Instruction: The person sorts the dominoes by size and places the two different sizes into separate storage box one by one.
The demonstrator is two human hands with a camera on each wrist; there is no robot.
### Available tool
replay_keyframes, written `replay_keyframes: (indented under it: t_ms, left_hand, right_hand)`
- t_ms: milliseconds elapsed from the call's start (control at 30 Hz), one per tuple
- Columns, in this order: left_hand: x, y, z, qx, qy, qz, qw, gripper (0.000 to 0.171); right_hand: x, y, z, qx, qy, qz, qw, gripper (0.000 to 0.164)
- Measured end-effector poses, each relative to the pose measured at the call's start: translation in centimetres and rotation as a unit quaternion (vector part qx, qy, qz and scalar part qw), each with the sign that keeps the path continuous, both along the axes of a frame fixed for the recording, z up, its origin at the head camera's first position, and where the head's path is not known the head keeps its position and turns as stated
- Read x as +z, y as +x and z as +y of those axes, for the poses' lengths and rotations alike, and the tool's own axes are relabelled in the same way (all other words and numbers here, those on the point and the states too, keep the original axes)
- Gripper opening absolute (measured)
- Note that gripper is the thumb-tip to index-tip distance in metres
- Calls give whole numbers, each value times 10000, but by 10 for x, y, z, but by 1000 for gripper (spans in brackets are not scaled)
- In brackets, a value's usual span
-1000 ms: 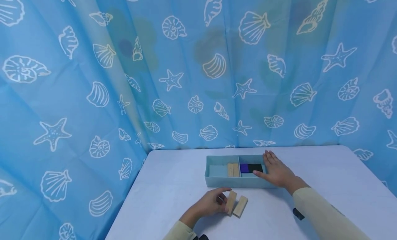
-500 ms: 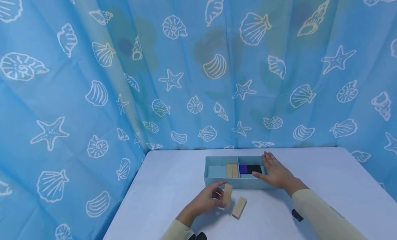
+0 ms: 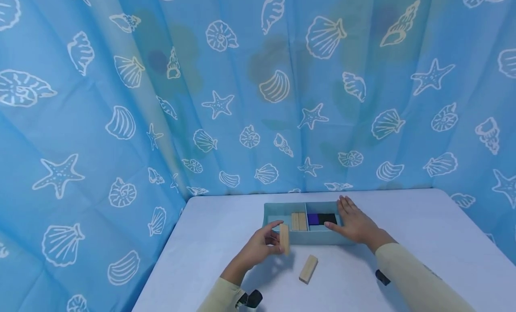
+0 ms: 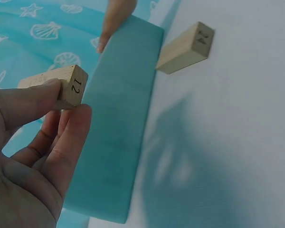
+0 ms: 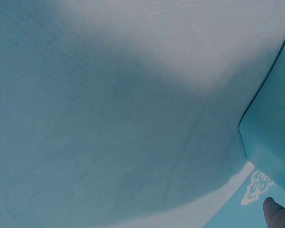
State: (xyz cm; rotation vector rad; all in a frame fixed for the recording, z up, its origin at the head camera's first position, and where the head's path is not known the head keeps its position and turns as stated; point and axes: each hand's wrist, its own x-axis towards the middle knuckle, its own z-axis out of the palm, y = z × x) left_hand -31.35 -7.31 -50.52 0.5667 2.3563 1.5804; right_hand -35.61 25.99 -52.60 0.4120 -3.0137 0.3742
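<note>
My left hand (image 3: 257, 248) pinches a wooden block (image 3: 284, 238) upright between thumb and fingers, before the front wall of a pale blue divided box (image 3: 322, 238). The number 12 shows on the end of this block (image 4: 76, 88) in the left wrist view. At the box's right end rests my right hand (image 3: 356, 223), fingers extended along the rim and thumb over the right compartment. Two wooden blocks (image 3: 298, 221) lie side by side against the divider in the left compartment. A purple piece (image 3: 313, 219) and a black piece (image 3: 325, 218) sit in the right one.
Another wooden block (image 3: 308, 269) lies on the white tabletop (image 3: 217, 231) in front of the box, a number printed on its end. Behind and to the left hangs a blue curtain (image 3: 238, 106) with white shell and starfish drawings.
My left hand has lifted the wooden block away from the one beside it and carried it left and forward toward the box. The right hand has stayed at the box's end.
</note>
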Motion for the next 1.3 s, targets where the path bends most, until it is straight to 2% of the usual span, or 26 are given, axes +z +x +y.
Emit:
replay_keyframes:
  t_ms: [133, 500, 767, 900, 1100, 1300]
  left_hand:
    - [9, -3, -3, -45, 95, 63, 9999, 75]
    - [24, -19, -2, 100, 121, -69, 9999, 75]
    - [36, -33, 2, 105, -182, 72, 9998, 69]
    - [37, -41, 5, 31, -253, 5, 9997, 68]
    - [34, -51, 9, -66, -112, -228, 9997, 66]
    - [28, -64, 16, 88, -134, -489, 9987, 67]
  right_hand:
    - [1, 0, 0, -7, -4, 36, 10000, 104]
    - [4, -2, -1, 76, 20, -23, 10000, 106]
    - [4, -4, 1, 76, 39, -99, 9999, 107]
    - [2, -3, 2, 87, 56, -48, 9999, 108]
    - [1, -2, 1, 98, -86, -11, 9999, 107]
    - [2, -2, 1, 79, -25, 29, 10000, 107]
